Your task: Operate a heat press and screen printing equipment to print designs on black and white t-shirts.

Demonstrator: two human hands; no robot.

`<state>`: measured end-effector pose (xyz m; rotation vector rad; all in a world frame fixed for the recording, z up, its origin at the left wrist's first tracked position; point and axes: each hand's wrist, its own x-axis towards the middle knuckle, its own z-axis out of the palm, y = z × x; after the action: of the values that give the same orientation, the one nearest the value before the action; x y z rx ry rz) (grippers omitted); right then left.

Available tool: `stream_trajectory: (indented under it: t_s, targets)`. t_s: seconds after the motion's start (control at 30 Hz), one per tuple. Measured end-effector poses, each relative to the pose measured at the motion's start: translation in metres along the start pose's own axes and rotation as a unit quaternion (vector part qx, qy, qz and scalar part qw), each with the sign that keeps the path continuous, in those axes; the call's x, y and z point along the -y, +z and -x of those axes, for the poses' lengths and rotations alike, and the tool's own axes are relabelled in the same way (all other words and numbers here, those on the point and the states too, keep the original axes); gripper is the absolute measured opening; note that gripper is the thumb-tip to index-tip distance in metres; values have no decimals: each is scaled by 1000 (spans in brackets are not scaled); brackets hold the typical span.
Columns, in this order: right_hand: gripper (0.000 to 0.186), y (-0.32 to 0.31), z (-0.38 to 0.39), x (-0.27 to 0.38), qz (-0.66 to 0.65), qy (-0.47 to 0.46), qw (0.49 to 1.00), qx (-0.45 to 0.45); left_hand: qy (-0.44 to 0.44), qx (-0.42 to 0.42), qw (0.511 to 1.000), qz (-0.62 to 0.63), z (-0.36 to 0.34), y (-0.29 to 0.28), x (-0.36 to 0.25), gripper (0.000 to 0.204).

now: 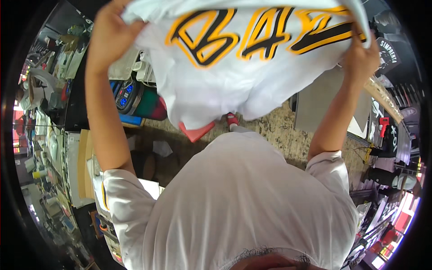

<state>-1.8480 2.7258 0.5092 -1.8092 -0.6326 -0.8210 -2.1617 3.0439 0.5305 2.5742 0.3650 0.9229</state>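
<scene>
My left hand, at the upper left of the frame, has its fingers curled tight into a bunched edge of the white T-shirt, gripping the cloth. My right hand, at the upper right, is closed on the opposite edge in the same way; its fingertips are buried in the fold, so I see only the knuckles and the back of the hand. Between the two hands the shirt hangs spread across the top centre of the frame, held up in the air, its lower part drooping to a point near the middle. Large black lettering with orange-yellow outlines runs across the upper part of the cloth. Both my forearms rise from the lower half of the frame, and my own white shirt with short sleeves fills the bottom centre.

Below the hanging cloth, a red piece shows against the speckled stone floor. At left centre sits a dark device with blue lit buttons. A grey flat panel lies right of centre. Cluttered shelves line the far left edge, and dark garments on display hang at the far right.
</scene>
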Motion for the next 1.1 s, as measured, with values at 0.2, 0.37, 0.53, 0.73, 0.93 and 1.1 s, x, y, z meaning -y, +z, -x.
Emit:
stream_trajectory:
  t_s: [0.2, 0.37, 0.53, 0.73, 0.93, 1.1]
  targets:
    - [20, -31, -33, 26, -229, -251, 913, -224, 99, -100, 990, 24, 6, -67, -46, 44]
    - [35, -74, 9, -43, -444, -98, 884, 109, 23, 80, 982, 172, 68, -56, -49, 44]
    - [11, -74, 34, -34, -424, -168, 634, 625, -11, 257, 954, 152, 91, -15, -42, 18]
    - [34, 10, 106, -84, -158, 56, 732, 660, -193, 351, 914, 70, 107, 91, 60, 27]
    - [34, 148, 141, -173, -6, 68, 939, 337, -117, -55, 991, -43, 44, 203, 155, 36]
    - [47, 156, 135, -169, -63, 118, 903, 407, -139, 29, 988, 61, 23, 258, 123, 34]
